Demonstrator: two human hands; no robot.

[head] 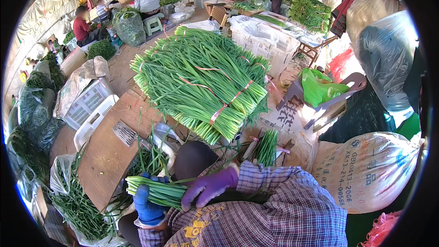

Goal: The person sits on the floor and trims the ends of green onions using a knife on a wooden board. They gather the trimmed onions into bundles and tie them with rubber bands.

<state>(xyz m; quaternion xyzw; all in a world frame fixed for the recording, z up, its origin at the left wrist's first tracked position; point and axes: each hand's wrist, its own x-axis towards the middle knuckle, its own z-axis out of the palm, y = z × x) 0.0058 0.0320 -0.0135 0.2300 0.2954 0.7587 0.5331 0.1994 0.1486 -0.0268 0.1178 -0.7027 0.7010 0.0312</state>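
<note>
My left hand (148,203), in a blue glove, grips a bunch of garlic chives (161,189) close to its pale cut ends. Across the leaves further along lies my right hand (212,186) in a purple glove, its fingers closed over them. The bunch is held level above my lap, its leaf tips hidden behind my right hand and sleeve. In front of me rises a large stack of chive bundles (202,82), bound with pink ties. A smaller tied bundle (267,147) stands to the right, beyond my right forearm.
To my left, a cleaver (128,133) lies on a brown board (103,164). Loose chives fill a plastic bag (82,199) beside it. A grey stool (322,92) bears a green bag, and a full woven sack (370,171) sits at right. Several people work further back.
</note>
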